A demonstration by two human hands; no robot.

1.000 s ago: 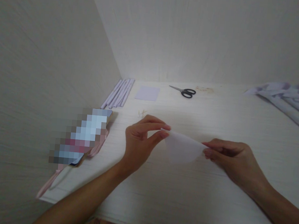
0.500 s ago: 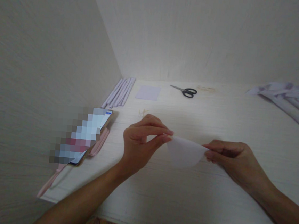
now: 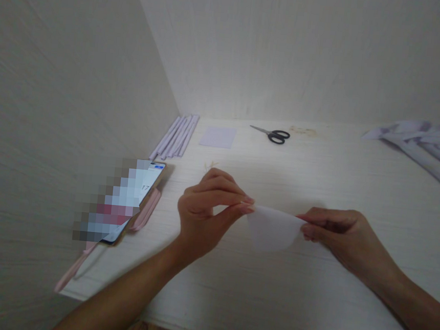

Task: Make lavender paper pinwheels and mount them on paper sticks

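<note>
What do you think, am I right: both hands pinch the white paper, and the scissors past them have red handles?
Not quite: the scissors have black handles, not red, in the head view. The left hand and right hand do pinch the white paper, with the scissors past them.

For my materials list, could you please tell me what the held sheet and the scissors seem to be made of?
Sheet: likely thin paper, matte; it bows softly, without shine.
Scissors: thin grey blades, probably metal; rounded black handles, perhaps plastic; both finishes look smooth, but are too small to confirm.
</note>
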